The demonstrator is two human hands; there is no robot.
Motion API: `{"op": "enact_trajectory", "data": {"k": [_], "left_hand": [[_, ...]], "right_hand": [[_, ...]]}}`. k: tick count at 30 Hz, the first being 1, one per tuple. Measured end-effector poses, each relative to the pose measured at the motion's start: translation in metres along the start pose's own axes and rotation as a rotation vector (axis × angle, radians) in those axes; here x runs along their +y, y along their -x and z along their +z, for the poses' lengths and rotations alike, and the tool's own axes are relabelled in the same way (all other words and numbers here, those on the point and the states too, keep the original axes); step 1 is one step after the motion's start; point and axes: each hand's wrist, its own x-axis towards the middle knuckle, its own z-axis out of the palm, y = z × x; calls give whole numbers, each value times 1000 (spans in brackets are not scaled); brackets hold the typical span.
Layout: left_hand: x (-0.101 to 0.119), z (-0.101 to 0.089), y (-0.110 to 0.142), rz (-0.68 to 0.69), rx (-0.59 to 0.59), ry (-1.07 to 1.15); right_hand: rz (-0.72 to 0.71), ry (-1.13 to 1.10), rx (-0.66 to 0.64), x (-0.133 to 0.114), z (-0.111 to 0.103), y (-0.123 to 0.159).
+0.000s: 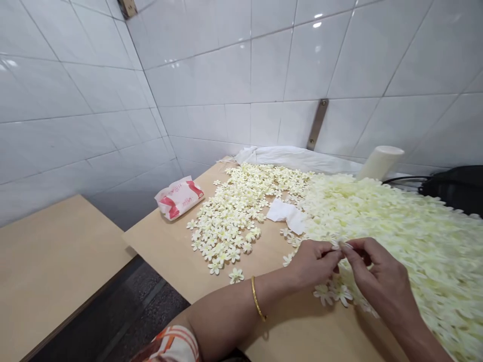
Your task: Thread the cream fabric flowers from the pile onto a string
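Observation:
My left hand point(315, 262) and my right hand point(379, 271) meet over the table, fingertips almost touching. Both pinch a small pale artificial flower point(337, 246), mostly hidden by the fingers. Below them a few loose flowers point(342, 292) lie on the tabletop. To the right and behind spreads a deep heap of pale yellow-green flowers point(422, 246), reaching close to my right hand. Left of my hands lies a thinner spread of smaller-looking cream flowers point(230, 221), with a single flower point(236, 275) apart at its front.
A pink and white tissue pack point(179, 198) lies at the table's left side. A crumpled white tissue point(287, 215) sits between the flower piles. Behind stand a white cylinder point(381, 162) and a black object with a cable point(453, 187). Another wooden surface point(56, 261) is at left, beyond a gap.

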Motion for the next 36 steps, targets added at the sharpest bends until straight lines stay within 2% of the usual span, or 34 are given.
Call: {"op": "enact_trajectory", "data": {"k": [4,9,10,13,17,20,22,24,26,30,32,36], "left_hand": [[16,-27,6,137,95,-454],[30,-85,22,112,206,-1120],[29,-94,25,72,204,-1180],[19,-111,33,15,233,-1173],[8,-113,39,-1,290,-1045],[11,-109,38,-3,345,-899],[16,-103,35,-19,350,-624],[22,-92,29,-54,314,-198],[26,-76,22,-80,255,104],[28,-39,12,-83,151,467],[27,-25,11,-57,96,617],[26,-13,10,-30,49,689]], "right_hand": [[-142,206,118,5,0,-1],[-243,299,226,5,0,0],[-257,297,234,5,0,0],[-289,273,255,4,-1,0],[-315,222,281,2,0,0],[-323,127,281,-4,0,1],[-309,-1,250,-10,0,3],[-258,-147,195,-15,1,5],[-162,-252,118,-18,3,7],[43,-426,-27,-18,9,8],[110,-518,-35,-18,10,7],[152,-707,-48,-20,7,5]]}}
